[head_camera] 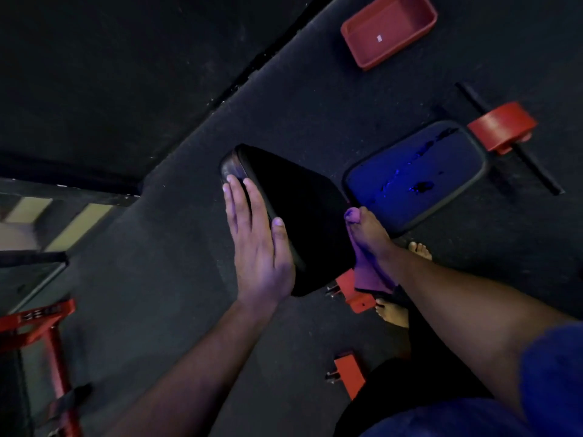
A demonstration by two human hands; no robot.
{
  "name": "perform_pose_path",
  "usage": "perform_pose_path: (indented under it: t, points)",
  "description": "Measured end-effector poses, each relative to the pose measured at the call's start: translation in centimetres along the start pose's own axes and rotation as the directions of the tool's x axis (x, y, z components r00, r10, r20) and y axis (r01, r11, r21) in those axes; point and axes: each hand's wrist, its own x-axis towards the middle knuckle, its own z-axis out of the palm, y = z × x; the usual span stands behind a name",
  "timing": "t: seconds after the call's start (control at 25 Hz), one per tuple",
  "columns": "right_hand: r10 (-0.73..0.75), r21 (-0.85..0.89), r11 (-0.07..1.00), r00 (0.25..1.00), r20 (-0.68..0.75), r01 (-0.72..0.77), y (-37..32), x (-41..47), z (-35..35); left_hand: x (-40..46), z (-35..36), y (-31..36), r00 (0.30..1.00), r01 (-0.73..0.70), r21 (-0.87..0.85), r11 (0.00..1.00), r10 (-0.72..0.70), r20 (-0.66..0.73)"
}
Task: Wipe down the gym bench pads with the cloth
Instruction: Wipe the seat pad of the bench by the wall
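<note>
- Dark rubbery gym flooring [157, 294] fills most of the view, dim and grainy, with a black seam running diagonally toward the top.
- Below me is the black padded bench pad [296, 216], tapered and so dark that its top shows almost no detail; only its worn grey end near my fingertips catches light.
- My left hand [258, 244] lies flat along the pad's left edge, fingers straight and close together, thumb resting on the pad's rim, gripping nothing.
- My right hand [369, 244] is at the pad's right edge, closed on the purple cloth [369, 279], which hangs down from my palm against the pad's side; my fingers are mostly hidden behind the cloth and the hand, so I cannot make out exactly how they pinch it.
- Just beyond my right hand sits a second padded seat cushion, blue-lit with a cracked, peeling cover [416, 175], close beside the black pad.
- Orange-red metal brackets of the bench frame [353, 294] show under the pads, partly hidden by my arm.
- My bare feet [392, 313] peek out beside my right forearm, largely covered by it.
- A red rectangular plastic tub [389, 29] rests on the floor at the top, well apart from the bench.
- A red roller on a black bar [501, 127] stands near the blue cushion's far end.
- Red framework [44, 329] at the lower left is cut off by the edge.
- My blue sleeve [552, 380] is cropped at the lower right.
</note>
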Motion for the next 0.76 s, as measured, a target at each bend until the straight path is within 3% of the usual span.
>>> perform_pose_path:
  t: [0.12,0.2,0.32,0.44,0.48,0.52,0.64,0.76]
  points:
    - [-0.04,0.087,0.996,0.999,0.021,0.038,-1.9,-4.0,-2.5,-0.3,-0.5,0.4,0.997,0.056,0.016,0.998,-0.056,0.049]
    - [-0.2,0.199,0.958,0.978,-0.062,0.208,-3.8,-6.8,-5.1,0.6,-1.5,0.4,0.993,0.098,0.058,0.994,-0.101,0.055]
    - [-0.497,0.265,0.797,0.838,-0.225,0.543,-9.5,-9.0,-8.5,3.9,-2.7,0.7,0.984,0.178,0.057,0.982,-0.178,-0.016]
    - [-0.732,0.183,0.633,0.659,-0.173,0.752,-16.2,-7.9,-6.6,5.9,-1.9,1.3,0.983,0.173,0.171,0.97,-0.181,0.031]
    - [-0.75,0.132,0.631,0.644,-0.148,0.765,-17.7,-6.8,-5.2,6.1,-1.4,1.4,0.982,0.168,0.198,0.966,-0.182,0.055]
    - [-0.729,0.1,0.661,0.668,-0.149,0.744,-18.5,-5.1,-3.8,5.9,-1.0,1.6,0.979,0.176,0.21,0.962,-0.193,0.063]
    - [-0.52,0.039,0.844,0.834,-0.183,0.535,-17.4,1.8,-1.6,5.7,-1.2,1.1,0.984,0.16,0.219,0.963,-0.173,0.042]
    - [-0.232,-0.036,0.972,0.973,-0.013,0.231,-11.0,6.8,-1.1,5.6,-1.2,1.1,0.99,0.124,0.211,0.97,-0.135,0.04]
